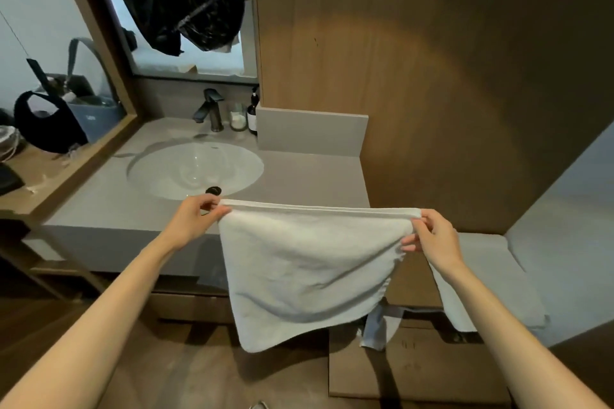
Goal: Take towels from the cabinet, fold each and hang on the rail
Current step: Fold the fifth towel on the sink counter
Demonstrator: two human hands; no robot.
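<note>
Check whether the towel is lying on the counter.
No, the left hand and right hand pinch the towel by its top corners, and it hangs in front of the counter.

Both forearms (109,305) are bare along their whole visible length, slender and smooth; the left grip (194,216) and the right grip (433,236) are bare as well, with long, slim fingers; the nails look short and plain, though small to judge.

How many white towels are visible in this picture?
2. One towel hangs between the left hand and right hand; a second towel is draped at right, behind the right forearm. More may be hidden.
</note>
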